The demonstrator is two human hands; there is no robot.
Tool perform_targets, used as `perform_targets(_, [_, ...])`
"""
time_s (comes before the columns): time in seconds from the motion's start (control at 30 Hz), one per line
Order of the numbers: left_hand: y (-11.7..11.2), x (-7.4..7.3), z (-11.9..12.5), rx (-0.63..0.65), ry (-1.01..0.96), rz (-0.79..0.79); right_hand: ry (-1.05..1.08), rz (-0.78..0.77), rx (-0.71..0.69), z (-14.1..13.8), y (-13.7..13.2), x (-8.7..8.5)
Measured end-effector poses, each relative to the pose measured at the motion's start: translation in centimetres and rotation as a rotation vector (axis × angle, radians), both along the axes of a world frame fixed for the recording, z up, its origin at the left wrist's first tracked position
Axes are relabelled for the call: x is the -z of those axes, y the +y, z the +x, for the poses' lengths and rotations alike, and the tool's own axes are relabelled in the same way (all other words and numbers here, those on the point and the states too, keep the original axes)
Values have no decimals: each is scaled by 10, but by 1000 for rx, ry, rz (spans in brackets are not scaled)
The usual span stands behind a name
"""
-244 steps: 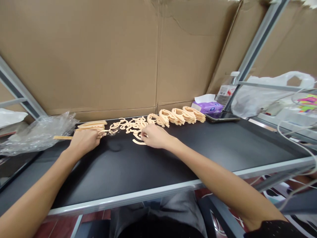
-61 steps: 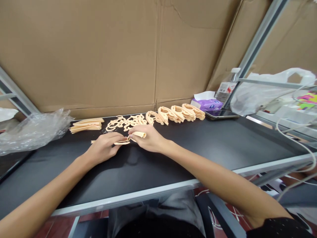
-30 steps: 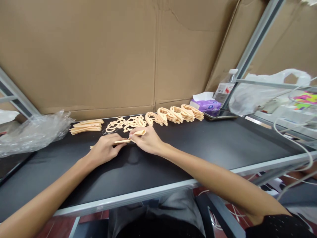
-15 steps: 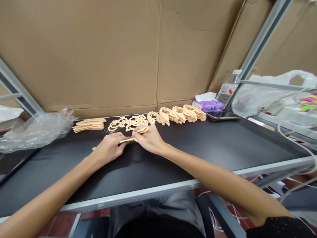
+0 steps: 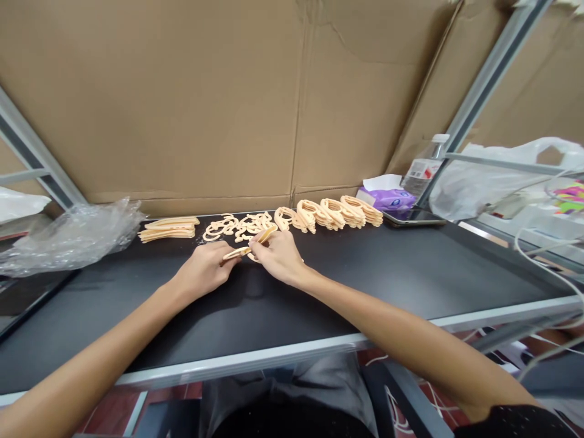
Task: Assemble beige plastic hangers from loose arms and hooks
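Clear, crinkled plastic wrap lies in a heap at the far left of the black tabletop, in front of a grey metal upright. To its right, a stack of pale strips sits near the brown cardboard that stands along the back. Nearer the person, the left hand is bent inward, its fingers closed on the left end of a pale piece. This piece lies between the two hands, slanting up to the right; whether it is one part or two together I cannot tell. Behind it are loose curved pieces and a tangled pile of the same colour. The right hand pinches the piece's other end between thumb and fingers, close beside the left fingertips. Farther right, stacked rings lean in a row. Beyond them come a purple tissue pack, a dark flat device, a clear bottle and a white plastic bag.
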State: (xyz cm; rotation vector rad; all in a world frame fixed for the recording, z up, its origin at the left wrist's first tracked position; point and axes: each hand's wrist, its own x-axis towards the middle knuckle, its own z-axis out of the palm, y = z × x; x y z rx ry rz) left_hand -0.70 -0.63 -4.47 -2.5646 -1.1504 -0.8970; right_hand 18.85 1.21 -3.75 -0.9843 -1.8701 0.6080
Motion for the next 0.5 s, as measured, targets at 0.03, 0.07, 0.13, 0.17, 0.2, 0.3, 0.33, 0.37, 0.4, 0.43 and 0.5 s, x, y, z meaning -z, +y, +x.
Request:
perform_targets(0.03, [1, 0, -1, -1, -14, 8, 20, -29, -3, 0, 1, 0])
perform_targets(0.07, [1, 0, -1, -5, -34, 20, 55, -73, -6, 0, 3, 0])
perform_targets(0.13, [3, 0, -2, -27, -89, 44, 173, -208, -23, 0, 6, -2])
perform_targets(0.17, [3, -1, -3, -42, -124, 54, 246, -288, -35, 0, 7, -4])
perform_targets(0.2, [3, -2, -3, -61, -160, 60, 320, -363, -50, 0, 7, -7])
perform_targets(0.3, [3, -5, -3, -134, -222, 38, 494, -502, -109, 1, 7, -14])
perform_targets(0.33, [2, -6, -2, -157, -227, 22, 536, -528, -128, 0, 6, -16])
perform_targets(0.37, [2, -6, -2, -173, -229, 4, 572, -550, -147, 0, 6, -17])
perform_targets(0.4, [2, -7, -1, -181, -233, -12, 601, -573, -168, 0, 5, -17])
perform_targets(0.43, [2, -7, -1, -180, -239, -25, 625, -599, -186, -1, 5, -16])
perform_targets(0.5, [1, -8, -1, -177, -251, -57, 654, -640, -217, -1, 5, -15])
